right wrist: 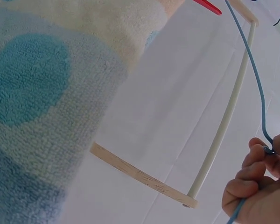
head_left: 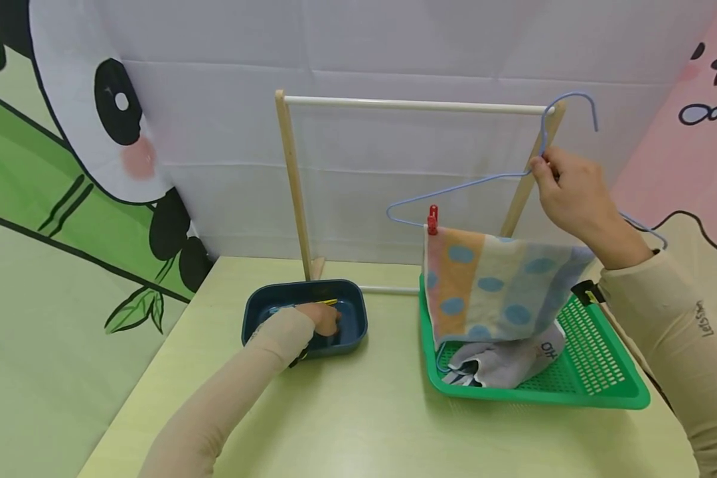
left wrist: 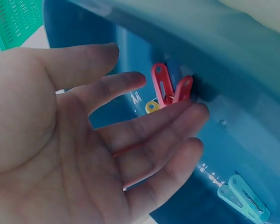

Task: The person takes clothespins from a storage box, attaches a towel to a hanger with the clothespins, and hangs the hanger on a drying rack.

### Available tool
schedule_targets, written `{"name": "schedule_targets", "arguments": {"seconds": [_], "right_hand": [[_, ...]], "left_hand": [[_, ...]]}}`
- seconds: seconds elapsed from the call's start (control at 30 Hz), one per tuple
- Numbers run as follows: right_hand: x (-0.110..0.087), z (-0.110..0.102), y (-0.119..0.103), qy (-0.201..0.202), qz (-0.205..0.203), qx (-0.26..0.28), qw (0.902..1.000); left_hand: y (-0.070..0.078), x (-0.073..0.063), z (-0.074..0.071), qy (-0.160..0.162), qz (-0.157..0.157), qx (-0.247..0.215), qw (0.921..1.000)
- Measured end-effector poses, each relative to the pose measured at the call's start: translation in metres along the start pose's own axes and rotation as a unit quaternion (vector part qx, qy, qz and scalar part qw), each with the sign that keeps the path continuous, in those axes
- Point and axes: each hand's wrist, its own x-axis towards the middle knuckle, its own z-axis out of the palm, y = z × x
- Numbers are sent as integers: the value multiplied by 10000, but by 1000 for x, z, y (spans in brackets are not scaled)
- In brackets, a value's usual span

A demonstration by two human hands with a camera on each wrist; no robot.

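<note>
My right hand (head_left: 576,196) grips a blue wire hanger (head_left: 454,188) at the base of its hook and holds it above a green basket. From the hanger hangs a striped towel (head_left: 490,285) with blue dots, a red clothespin (head_left: 433,220) clamped at its left upper corner. My left hand (head_left: 324,318) reaches into a dark blue basin (head_left: 356,332). The left wrist view shows its fingers spread and slightly bent, fingertips right at a red clothespin (left wrist: 161,80). A yellow clothespin (left wrist: 152,107) peeks out beside it, and a turquoise clothespin (left wrist: 245,198) lies farther off.
Behind the basin and basket stands a wooden rack with a white top bar (head_left: 418,104). The green basket (head_left: 538,396) on the right holds a grey cloth (head_left: 508,362) and sits below the towel. A patterned backdrop rises behind the table (head_left: 358,425).
</note>
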Motion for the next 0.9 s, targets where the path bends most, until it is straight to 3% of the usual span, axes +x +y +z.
{"name": "schedule_targets", "arguments": {"seconds": [0.57, 0.9], "right_hand": [[2, -8, -6, -61, 270, 90, 9996], [-1, 3, -9, -10, 22, 48, 10000]], "left_hand": [[2, 0, 6, 35, -72, -4, 10000], [-1, 1, 7, 106, -64, -9, 9999]]}}
